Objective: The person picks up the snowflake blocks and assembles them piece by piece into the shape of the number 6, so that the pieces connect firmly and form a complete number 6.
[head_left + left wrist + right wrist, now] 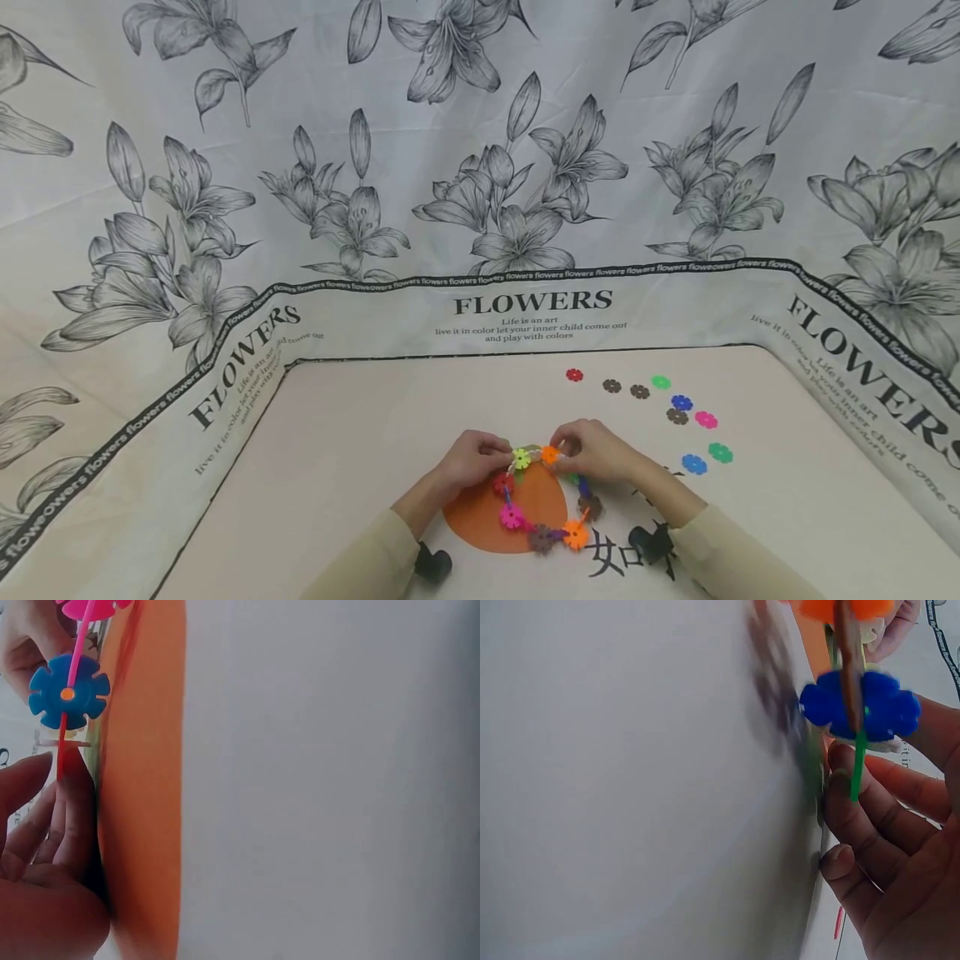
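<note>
A ring of slotted, flower-shaped plastic discs [512,517] in pink, orange, brown, yellow-green and other colours is held over the orange circle [476,521] printed on the cloth. At the ring's far left my left hand [472,458] pinches it by the yellow-green disc [521,457]. My right hand [596,450] grips the far right part, by an orange disc [550,455]. A blue disc [52,694] hangs just past the left fingertips in the left wrist view. In the right wrist view, another blue disc [892,705] joins an edge-on green one [857,776] at the right fingers.
Several loose discs lie on the cloth at the back right, among them a red disc [574,375], a pink disc [707,420] and a light blue disc [694,464]. A floral curtain [480,192] hangs behind and around the table [360,417]. Black printed characters [606,557] show at the front.
</note>
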A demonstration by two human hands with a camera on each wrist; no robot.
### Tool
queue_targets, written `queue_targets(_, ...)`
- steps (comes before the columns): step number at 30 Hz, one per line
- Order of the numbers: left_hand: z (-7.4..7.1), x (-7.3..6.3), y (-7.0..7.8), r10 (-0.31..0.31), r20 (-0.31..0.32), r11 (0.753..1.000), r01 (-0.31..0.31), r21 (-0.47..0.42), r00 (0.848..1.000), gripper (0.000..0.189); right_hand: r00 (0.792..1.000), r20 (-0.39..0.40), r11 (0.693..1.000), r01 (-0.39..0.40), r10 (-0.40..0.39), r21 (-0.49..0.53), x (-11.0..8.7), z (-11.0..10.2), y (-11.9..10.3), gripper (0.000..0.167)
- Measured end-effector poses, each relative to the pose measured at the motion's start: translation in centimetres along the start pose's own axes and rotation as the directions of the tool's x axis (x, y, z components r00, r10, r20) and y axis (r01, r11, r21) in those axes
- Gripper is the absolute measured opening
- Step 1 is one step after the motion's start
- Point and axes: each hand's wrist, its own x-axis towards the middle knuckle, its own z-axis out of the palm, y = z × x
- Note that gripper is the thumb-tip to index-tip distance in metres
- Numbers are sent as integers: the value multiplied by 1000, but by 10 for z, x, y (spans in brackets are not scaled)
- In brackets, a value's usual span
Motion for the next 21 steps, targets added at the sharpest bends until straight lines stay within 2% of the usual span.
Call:
queue_targets(9, 1, 0, 2, 22, -1, 1000, -22, 19, 1000, 14, 999, -14, 999, -33, 33, 22, -1, 2, 0, 24)
queue_targets(21, 1, 3, 0, 54, -6, 997, -54, 50, 999, 12, 995, -35, 995, -88, 90, 48, -6, 4, 0, 29)
